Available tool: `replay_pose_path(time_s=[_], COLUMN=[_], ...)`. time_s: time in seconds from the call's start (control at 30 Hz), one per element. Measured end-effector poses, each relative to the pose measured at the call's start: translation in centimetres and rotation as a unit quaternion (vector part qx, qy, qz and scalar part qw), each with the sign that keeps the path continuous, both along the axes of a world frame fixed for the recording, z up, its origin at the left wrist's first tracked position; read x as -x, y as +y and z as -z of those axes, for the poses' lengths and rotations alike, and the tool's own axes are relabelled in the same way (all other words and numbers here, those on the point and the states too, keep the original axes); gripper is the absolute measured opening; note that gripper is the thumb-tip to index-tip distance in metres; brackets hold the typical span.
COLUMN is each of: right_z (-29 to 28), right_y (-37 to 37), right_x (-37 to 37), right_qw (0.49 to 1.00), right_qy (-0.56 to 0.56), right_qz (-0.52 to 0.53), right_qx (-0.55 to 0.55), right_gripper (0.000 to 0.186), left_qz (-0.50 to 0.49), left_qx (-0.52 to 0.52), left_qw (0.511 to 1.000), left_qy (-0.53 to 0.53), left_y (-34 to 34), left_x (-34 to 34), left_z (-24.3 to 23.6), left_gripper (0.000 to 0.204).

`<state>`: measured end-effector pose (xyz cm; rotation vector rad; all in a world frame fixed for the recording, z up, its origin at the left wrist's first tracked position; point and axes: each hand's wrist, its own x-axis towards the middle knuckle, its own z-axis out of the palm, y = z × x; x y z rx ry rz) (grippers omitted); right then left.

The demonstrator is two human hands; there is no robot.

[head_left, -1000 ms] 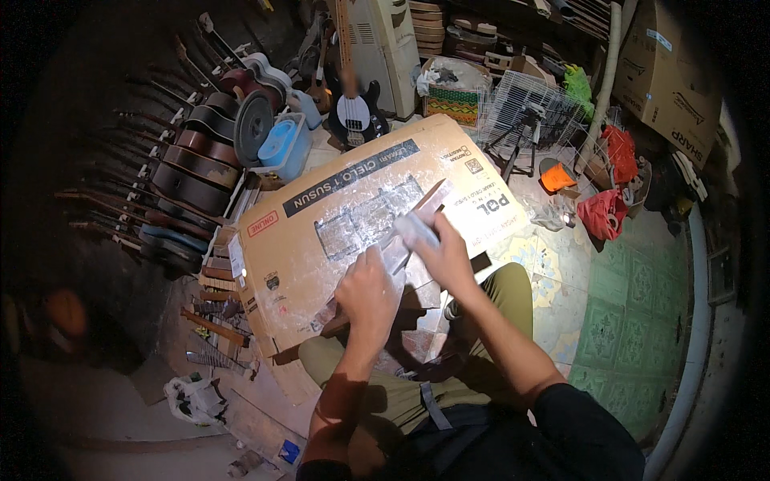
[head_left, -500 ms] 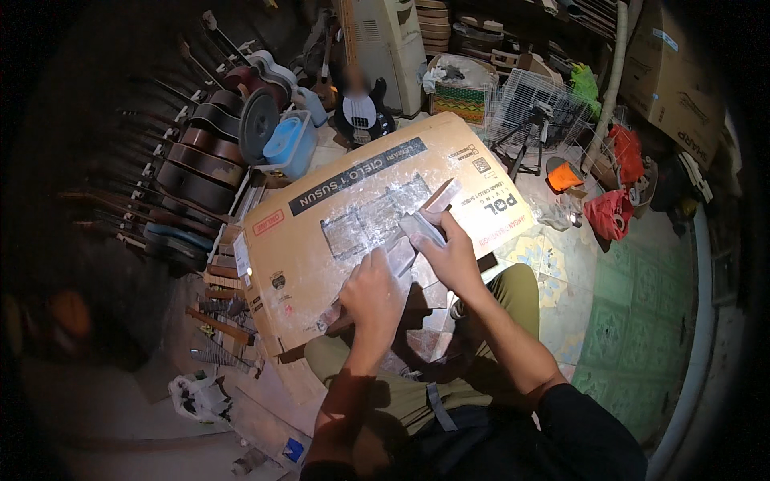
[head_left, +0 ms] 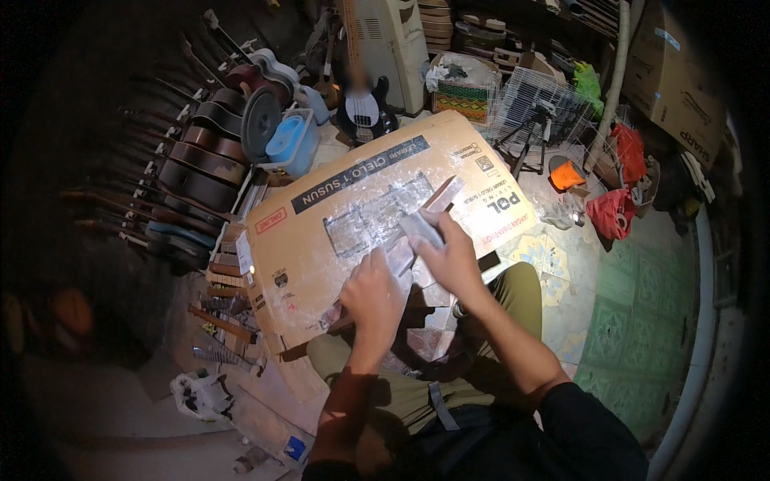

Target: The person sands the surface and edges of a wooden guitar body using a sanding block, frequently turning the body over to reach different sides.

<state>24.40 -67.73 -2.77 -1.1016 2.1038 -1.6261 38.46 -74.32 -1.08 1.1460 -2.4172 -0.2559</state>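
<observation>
Guitars [head_left: 200, 172] line up to the left of the flat cardboard sheet [head_left: 313, 268], which I take as my landmark; a wire grid [head_left: 521, 96] stands beyond its far right corner, and an orange container [head_left: 566, 174] sits to its right. Over the sheet's near edge my remote view shows a slanting wooden strip [head_left: 447, 193]. I see the left hand [head_left: 372, 293] closed around its lower part; the right hand [head_left: 453, 256] grips a grey block [head_left: 422, 230] against it.
</observation>
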Motion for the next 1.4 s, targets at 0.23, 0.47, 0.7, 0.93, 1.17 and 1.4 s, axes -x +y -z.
replay_pose_path(time_s=[0.23, 0.47, 0.7, 0.93, 1.17, 1.4], right_z=[-0.3, -0.6, 0.5, -0.3, 0.4, 0.7], right_y=[-1.4, -0.9, -1.7, -1.0, -0.3, -0.2], right_x=[-0.1, -0.7, -0.1, 0.3, -0.2, 0.0], right_qw=[0.999, 0.998, 0.999, 0.985, 0.995, 1.000], right_qy=[-0.022, -0.051, -0.022, -0.164, -0.083, -0.004], right_qz=[-0.030, -0.021, -0.022, -0.056, -0.041, -0.022], right_qx=[-0.007, -0.009, 0.028, 0.007, 0.040, 0.010], right_gripper=[0.045, 0.045, 0.040, 0.044, 0.039, 0.047], left_qz=[-0.016, -0.019, -0.015, -0.004, -0.021, -0.044], left_qx=[0.013, 0.017, 0.021, 0.016, 0.024, 0.038], left_qw=[1.000, 1.000, 1.000, 1.000, 0.999, 0.998], left_qy=[0.001, -0.009, -0.009, 0.021, 0.006, 0.006], left_y=[-0.1, 0.0, -0.3, -0.3, -0.2, -0.3], left_x=[-1.2, -1.4, -1.0, -1.5, -1.0, -1.0], left_z=[-0.1, -0.2, 0.0, -0.3, -0.6, -0.5], left_gripper=[0.024, 0.022, 0.022, 0.024, 0.020, 0.018])
